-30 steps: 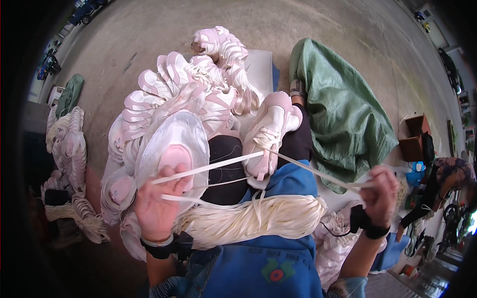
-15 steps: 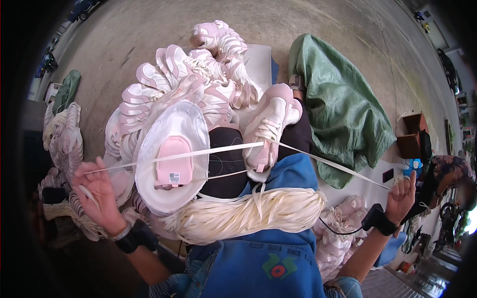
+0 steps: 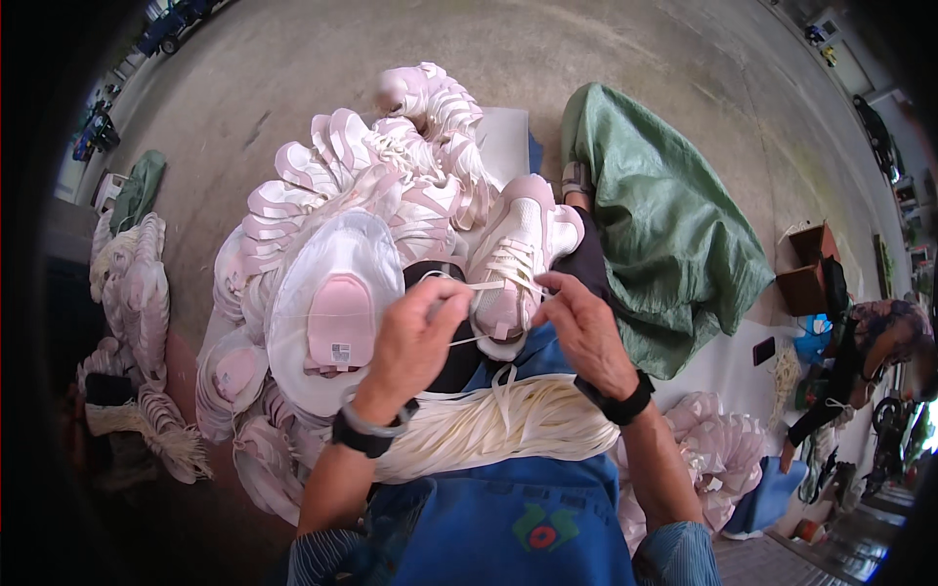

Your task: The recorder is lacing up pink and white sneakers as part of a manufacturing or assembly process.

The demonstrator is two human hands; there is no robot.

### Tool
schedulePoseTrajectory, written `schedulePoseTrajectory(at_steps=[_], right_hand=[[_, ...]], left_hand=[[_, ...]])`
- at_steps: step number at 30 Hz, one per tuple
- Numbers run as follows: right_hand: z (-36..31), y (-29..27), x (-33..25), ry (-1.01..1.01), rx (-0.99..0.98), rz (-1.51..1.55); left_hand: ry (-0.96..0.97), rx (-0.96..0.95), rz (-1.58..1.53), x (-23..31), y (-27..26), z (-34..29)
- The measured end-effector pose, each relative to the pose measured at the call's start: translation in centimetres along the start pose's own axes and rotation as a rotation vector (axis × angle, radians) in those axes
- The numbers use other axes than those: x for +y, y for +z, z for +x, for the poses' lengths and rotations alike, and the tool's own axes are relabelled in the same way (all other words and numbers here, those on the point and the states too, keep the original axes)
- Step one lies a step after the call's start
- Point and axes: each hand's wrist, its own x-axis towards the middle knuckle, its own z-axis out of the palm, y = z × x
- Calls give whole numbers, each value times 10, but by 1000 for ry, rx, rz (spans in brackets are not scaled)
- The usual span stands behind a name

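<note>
A pink and white sneaker upper (image 3: pixel 515 230), partly laced, rests over my thighs with its toe pointing away. My left hand (image 3: pixel 415 337) is at its left, closed in a pinch on the white shoelace (image 3: pixel 486 286), which runs to the eyelets. At the right edge of the lacing, my right hand (image 3: pixel 588 337) has thumb and forefinger pinched on the lace's other side. A thick bundle of cream laces (image 3: pixel 508 425) lies across my lap under both wrists. Left of the shoe is a white bag (image 3: pixel 293 278) around pink insoles (image 3: pixel 342 317), partly behind my left hand.
Rows of similar pink and white shoe uppers (image 3: pixel 293 210) are heaped ahead and left. Green sheeting (image 3: pixel 664 234) drapes at the right. More uppers (image 3: pixel 718 444) lie by my right forearm. A phone (image 3: pixel 764 351) sits farther right, near another person (image 3: pixel 860 361).
Both hands have come inward from wide apart to the shoe. The lace, stretched taut to both sides before, is now drawn in close to the eyelets.
</note>
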Motion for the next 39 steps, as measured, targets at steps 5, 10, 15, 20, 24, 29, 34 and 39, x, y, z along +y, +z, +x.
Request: schedulePoseTrajectory(at_steps=[5,10,15,20,24,29,34,39], right_hand=[[5,0,8,155,-27,-115],[-7,19,-14,-21,-20,407],[-9,42,-19,233,-5,778],[-6,50,-28,135,76,693],[-4,53,-39,161,38,621],[-7,62,-47,226,-27,666],[-10,21,-46,-54,208,202],[-12,-12,14,-1,99,-196]], left_hand=[[-68,-36,-56,-7,20,8],[-482,-296,-284,1,20,3],[-513,-209,-694,-5,20,-14],[-414,-103,-802,7,17,-18],[-348,9,-582,8,15,-19],[-284,23,-622,6,2,-17],[123,364,-870,14,-101,-19],[516,842,-448,53,-167,-26]])
